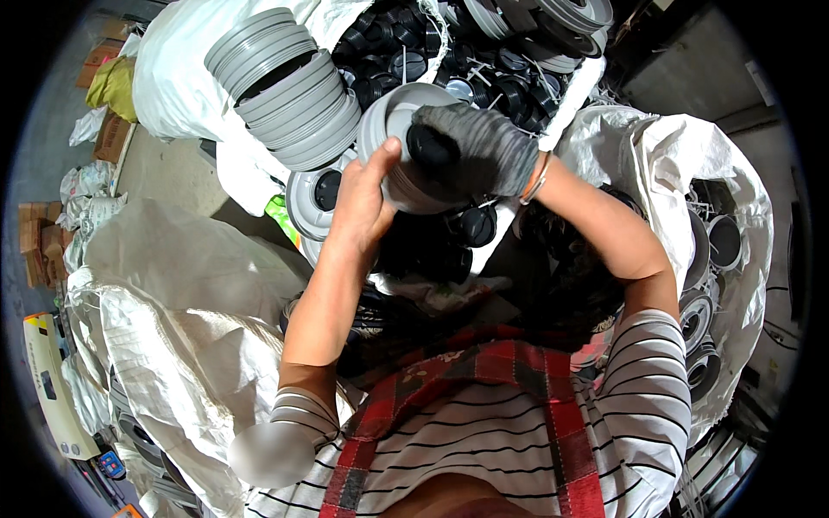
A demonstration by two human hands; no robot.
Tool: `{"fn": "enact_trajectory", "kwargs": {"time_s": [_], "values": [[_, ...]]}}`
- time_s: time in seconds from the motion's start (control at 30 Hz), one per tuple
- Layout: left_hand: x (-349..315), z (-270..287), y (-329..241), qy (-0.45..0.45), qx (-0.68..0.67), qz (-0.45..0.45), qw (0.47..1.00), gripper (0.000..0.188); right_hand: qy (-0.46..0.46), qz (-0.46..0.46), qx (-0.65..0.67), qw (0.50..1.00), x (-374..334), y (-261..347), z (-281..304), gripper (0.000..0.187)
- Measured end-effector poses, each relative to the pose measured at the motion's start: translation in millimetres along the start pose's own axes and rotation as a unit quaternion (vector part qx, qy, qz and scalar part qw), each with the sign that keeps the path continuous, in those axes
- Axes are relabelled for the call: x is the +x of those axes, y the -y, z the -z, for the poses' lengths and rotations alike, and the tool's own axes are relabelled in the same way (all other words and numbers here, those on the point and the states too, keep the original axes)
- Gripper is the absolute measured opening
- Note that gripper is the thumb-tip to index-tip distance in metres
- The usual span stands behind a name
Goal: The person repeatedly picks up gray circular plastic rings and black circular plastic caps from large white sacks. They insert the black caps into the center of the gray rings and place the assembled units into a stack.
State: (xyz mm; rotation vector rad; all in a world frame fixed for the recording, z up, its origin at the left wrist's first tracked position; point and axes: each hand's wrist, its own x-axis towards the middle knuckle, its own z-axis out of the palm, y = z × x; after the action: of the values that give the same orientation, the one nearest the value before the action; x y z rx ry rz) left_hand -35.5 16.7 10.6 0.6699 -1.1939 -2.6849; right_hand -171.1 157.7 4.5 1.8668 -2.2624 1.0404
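Note:
A light grey, flanged round plastic part (386, 119) is held up in front of me, tilted, its rim toward the upper left. My bare left hand (363, 192) grips its left edge, thumb on the near face. Over its right side curls my right hand (492, 148), in a grey striped work glove, closed around a round black cap (432, 147) at the face of the part; its fingertips are partly hidden. Just left of my left hand lies another grey disc (304, 205) with a black centre. Below the held part sits a loose black cap (477, 226).
Stacked grey rings (294, 104) stand at the upper left on a white woven sack (177, 82). Beyond my hands, an open sack holds many black caps (380, 39). Another open sack (734, 164) with parts stands at right, a large sack (181, 319) at left. Cardboard boxes (39, 246) lie far left.

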Motion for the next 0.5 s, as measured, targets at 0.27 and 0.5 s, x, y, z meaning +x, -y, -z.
{"fn": "enact_trajectory", "kwargs": {"time_s": [0.27,0.5], "values": [[-9,-10,7,0.067,0.074,-0.076,0.992,0.033,0.022,-0.170,0.099,0.980,1,6,15,0.077],[-8,-7,11,0.065,0.115,-0.105,0.986,0.026,0.002,-0.146,0.084,0.986,1,4,17,0.081]]}}
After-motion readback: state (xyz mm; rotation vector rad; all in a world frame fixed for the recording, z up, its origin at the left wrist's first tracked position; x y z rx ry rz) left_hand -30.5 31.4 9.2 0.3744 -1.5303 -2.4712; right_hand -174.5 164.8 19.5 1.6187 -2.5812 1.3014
